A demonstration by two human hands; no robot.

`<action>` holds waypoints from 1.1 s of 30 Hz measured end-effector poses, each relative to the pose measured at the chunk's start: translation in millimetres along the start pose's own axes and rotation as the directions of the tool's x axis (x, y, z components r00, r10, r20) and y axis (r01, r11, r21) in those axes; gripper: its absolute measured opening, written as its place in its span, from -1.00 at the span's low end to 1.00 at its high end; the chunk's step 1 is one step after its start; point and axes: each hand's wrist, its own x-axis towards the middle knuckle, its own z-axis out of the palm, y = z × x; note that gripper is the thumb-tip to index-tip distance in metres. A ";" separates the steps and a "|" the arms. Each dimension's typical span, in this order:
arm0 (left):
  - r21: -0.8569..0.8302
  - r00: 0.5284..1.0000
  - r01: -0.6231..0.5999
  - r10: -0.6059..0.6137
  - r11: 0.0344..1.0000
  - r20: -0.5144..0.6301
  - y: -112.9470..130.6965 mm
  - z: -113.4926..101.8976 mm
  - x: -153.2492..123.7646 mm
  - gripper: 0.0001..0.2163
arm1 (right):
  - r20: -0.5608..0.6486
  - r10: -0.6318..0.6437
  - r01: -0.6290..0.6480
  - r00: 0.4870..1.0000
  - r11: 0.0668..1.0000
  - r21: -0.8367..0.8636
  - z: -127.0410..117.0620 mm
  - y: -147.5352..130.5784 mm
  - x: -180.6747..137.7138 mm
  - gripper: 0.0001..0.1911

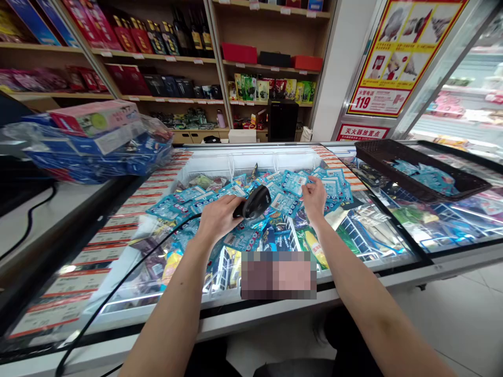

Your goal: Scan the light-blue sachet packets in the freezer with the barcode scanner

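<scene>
Gripping a black barcode scanner [255, 202], the left hand [218, 215] is reaching over the open freezer [220, 162], arm stretched fwd, cable [129, 277] trailing back over the near edge. Right hand [314, 198] is pinching a blue packet [295, 183] atop the heap of blue packets [220, 196] mid-freezer. Black basket [416, 167] is sitting on the glass lid at the right edge; boxed goods [94, 139] piled on the left counter.
</scene>
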 end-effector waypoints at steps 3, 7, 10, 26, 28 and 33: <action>0.024 1.000 0.007 -0.007 1.000 -0.026 -4.4 1.1 -1.5 -0.70 | -0.090 -0.065 0.049 0.994 0.984 -0.170 -10.7 5.4 7.1 -0.55; 0.035 0.999 0.026 -0.024 0.999 -0.043 -10.3 1.2 -3.7 -0.70 | -0.058 -0.153 0.109 0.986 0.878 -0.466 -13.4 7.9 8.2 -0.64; 0.029 0.998 0.040 -0.039 0.999 -0.048 -14.6 1.7 -5.1 -0.69 | -0.029 -0.222 0.154 0.975 0.761 -0.631 -10.3 3.0 1.0 -0.62; 0.059 0.965 0.235 -0.226 0.970 -0.130 -23.7 -0.4 -15.3 -0.63 | 0.369 -0.338 0.501 0.866 0.581 -0.641 2.3 -5.5 -16.2 -0.69; 0.058 0.964 0.240 -0.231 0.969 -0.131 -23.9 -0.9 -15.8 -0.64 | 0.368 -0.381 0.530 0.848 0.587 -0.612 3.4 -9.2 -18.4 -0.71; 0.073 0.964 0.240 -0.229 0.968 -0.131 -23.2 -0.9 -15.9 -0.66 | 0.574 -0.441 0.702 0.689 0.603 -0.379 14.8 -21.4 -33.7 -0.64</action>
